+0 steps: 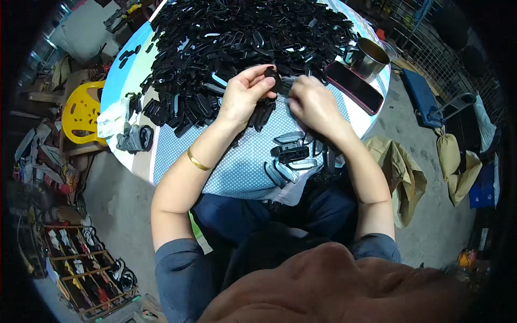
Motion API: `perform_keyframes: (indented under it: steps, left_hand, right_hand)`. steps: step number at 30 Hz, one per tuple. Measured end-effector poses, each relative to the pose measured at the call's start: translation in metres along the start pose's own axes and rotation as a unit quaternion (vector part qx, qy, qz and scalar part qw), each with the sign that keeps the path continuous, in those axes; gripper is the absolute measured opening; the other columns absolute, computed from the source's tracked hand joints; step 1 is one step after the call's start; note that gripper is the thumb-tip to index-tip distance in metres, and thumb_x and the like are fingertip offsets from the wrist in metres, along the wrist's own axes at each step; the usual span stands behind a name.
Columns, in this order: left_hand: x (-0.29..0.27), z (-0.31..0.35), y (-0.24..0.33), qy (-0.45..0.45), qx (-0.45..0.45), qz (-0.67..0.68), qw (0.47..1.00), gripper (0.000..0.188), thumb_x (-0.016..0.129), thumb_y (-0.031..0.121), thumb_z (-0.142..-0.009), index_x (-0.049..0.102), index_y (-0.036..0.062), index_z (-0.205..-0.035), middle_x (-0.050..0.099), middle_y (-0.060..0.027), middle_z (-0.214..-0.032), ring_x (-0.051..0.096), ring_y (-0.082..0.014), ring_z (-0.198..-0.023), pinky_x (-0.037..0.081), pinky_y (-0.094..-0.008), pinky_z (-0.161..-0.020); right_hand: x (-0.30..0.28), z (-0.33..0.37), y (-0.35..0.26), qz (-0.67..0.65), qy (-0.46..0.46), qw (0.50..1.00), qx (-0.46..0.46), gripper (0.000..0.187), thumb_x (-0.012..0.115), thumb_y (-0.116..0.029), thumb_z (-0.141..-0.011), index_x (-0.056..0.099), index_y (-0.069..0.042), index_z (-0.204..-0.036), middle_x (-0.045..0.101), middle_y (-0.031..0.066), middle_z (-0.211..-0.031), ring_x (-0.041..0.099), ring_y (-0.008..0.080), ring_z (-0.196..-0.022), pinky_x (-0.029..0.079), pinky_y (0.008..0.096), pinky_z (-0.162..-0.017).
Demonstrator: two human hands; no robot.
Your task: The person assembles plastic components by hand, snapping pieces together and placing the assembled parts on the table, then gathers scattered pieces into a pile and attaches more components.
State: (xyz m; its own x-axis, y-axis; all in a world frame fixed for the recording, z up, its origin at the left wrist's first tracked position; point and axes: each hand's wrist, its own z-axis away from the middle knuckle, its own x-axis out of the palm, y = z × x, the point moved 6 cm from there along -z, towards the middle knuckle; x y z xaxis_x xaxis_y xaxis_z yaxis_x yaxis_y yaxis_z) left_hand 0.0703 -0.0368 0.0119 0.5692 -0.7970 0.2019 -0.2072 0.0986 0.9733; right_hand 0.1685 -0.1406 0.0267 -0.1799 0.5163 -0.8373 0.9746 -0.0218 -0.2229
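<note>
My left hand [241, 97], a gold bangle on its wrist, pinches a small dark plastic piece [273, 78] between thumb and fingers over the near edge of the heap. Close beside it on the right, my right hand [314, 102] has its fingers curled down; whatever they grip, if anything, is hidden beneath them. A large heap of black plastic parts [226, 46] covers the far side of the table. Nearer me, below my right hand, several grey-and-black curved parts [291, 153] lie in a loose group on the dotted cloth [237, 167].
On the right of the round table stand a metal mug [371, 58] and a dark phone [354, 87]. A rolled grey cloth [134, 138] lies at the left rim. Around it are a yellow chair [81, 113], a shoe rack [89, 269] and a tan sack [401, 172].
</note>
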Motion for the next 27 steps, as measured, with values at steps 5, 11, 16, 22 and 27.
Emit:
perform_keyframes:
  steps: [5,11,16,22,27]
  left_hand:
    - [0.006,0.005,0.002,0.013,0.027,-0.061,0.998,0.031,0.057,0.005,-0.088,0.056,-0.0020,-0.118,0.063,-0.0059,-0.099,0.058,-0.0083,-0.078,0.050,-0.0211,-0.072]
    - [0.008,0.007,-0.001,-0.020,0.058,-0.124,0.990,0.030,0.059,0.004,-0.086,0.058,-0.0012,-0.116,0.064,-0.0050,-0.095,0.058,-0.0096,-0.080,0.049,-0.0226,-0.074]
    - [0.012,0.008,0.002,-0.032,0.076,-0.144,0.986,0.030,0.057,0.003,-0.087,0.058,-0.0013,-0.117,0.064,-0.0058,-0.097,0.059,-0.0100,-0.082,0.050,-0.0227,-0.075]
    - [0.011,0.007,0.001,-0.038,0.033,-0.094,0.994,0.031,0.056,0.001,-0.087,0.056,-0.0034,-0.118,0.063,-0.0088,-0.103,0.061,-0.0115,-0.084,0.052,-0.0233,-0.077]
    - [0.011,0.007,-0.002,-0.045,0.011,-0.042,0.998,0.032,0.056,0.002,-0.088,0.056,-0.0027,-0.119,0.062,-0.0090,-0.104,0.061,-0.0118,-0.082,0.052,-0.0233,-0.077]
  right_hand:
    - [-0.024,0.002,0.023,-0.248,0.045,0.963,0.097,0.019,0.054,-0.012,-0.083,0.058,0.001,-0.097,0.066,0.0138,-0.084,0.065,0.0235,-0.067,0.051,0.0312,-0.062]
    - [-0.017,0.004,0.009,-0.414,-0.009,0.903,0.114,0.023,0.051,-0.013,-0.092,0.060,0.003,-0.105,0.066,0.0104,-0.086,0.064,0.0137,-0.064,0.051,0.0250,-0.057]
    - [-0.014,0.008,0.009,-0.451,0.023,0.881,0.138,0.021,0.051,-0.011,-0.092,0.061,0.005,-0.103,0.061,0.0097,-0.084,0.063,0.0108,-0.061,0.049,0.0222,-0.049]
    - [-0.012,0.009,0.004,-0.477,0.051,0.867,0.137,0.022,0.049,-0.012,-0.094,0.061,0.005,-0.102,0.059,0.0067,-0.084,0.061,0.0097,-0.059,0.049,0.0194,-0.048]
    - [-0.016,0.008,0.004,-0.432,0.073,0.891,0.119,0.020,0.051,-0.009,-0.092,0.061,0.003,-0.102,0.060,0.0086,-0.085,0.062,0.0121,-0.060,0.049,0.0226,-0.049]
